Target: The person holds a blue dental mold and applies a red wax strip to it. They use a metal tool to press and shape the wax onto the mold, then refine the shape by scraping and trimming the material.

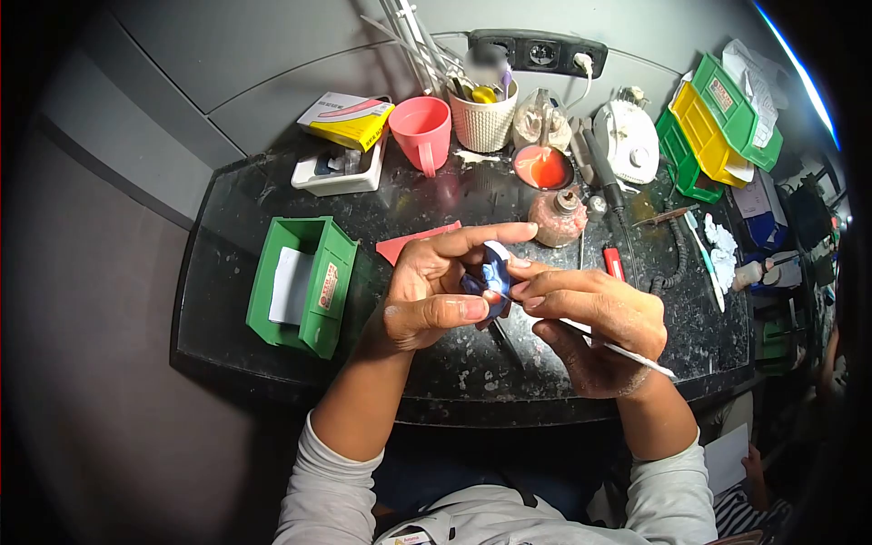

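Note:
Over the middle of the black work table, my left hand (pixel 431 291) grips a small dark blue and white piece (pixel 493 275) between thumb and fingers, with its index finger stretched out above it. My right hand (pixel 595 318) is closed around a thin tool with a white handle (pixel 636 356); the tool's tip meets the blue piece. Fingers partly cover the piece, so its full shape is hidden. Behind my left hand lies a flat pink sheet (pixel 413 242).
A green bin (pixel 341 263) stands at the left. Behind are a pink mug (pixel 421 127), a white pot (pixel 483 123) of tools, a red-filled bowl (pixel 547 168) and a glass jar (pixel 558 220). Stacked bins (pixel 718 118) stand right. Another person's hand (pixel 753 465) holds paper at lower right.

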{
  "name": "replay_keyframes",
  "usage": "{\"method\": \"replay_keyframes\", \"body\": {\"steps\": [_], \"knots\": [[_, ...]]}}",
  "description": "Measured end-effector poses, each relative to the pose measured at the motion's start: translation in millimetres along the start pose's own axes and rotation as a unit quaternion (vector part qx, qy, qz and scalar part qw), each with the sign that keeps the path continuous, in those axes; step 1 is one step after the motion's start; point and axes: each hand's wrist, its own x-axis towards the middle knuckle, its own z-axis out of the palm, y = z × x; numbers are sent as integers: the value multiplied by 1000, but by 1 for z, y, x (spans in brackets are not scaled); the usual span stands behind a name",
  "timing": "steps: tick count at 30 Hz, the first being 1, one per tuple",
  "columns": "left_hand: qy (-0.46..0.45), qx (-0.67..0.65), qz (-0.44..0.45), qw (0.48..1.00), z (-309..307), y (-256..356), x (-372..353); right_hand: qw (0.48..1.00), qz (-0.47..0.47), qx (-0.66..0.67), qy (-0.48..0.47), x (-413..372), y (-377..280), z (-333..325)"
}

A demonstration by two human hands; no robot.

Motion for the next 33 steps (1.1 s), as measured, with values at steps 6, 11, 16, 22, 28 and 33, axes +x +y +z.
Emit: {"method": "replay_keyframes", "body": {"steps": [6, 11, 16, 22, 28, 33], "knots": [[26, 19, -7, 999, 2, 1, -2, 1000, -1, -14, -7, -1, -1, 2], [27, 22, -7, 999, 2, 1, -1, 1000, -9, -20, -13, 0, 0, 1], [23, 19, -1, 1000, 3, 1, -1, 1000, -11, -21, -5, -1, 2, 3], [25, 21, 1, 999, -1, -4, -3, 999, -10, -30, -11, -2, 1, 2], [14, -15, 0, 1000, -1, -8, -2, 998, -22, -48, -19, -1, 1, 2], [-15, -68, -40, 997, -4, -7, 0, 998, -48, -44, -19, 0, 8, 1]]}}
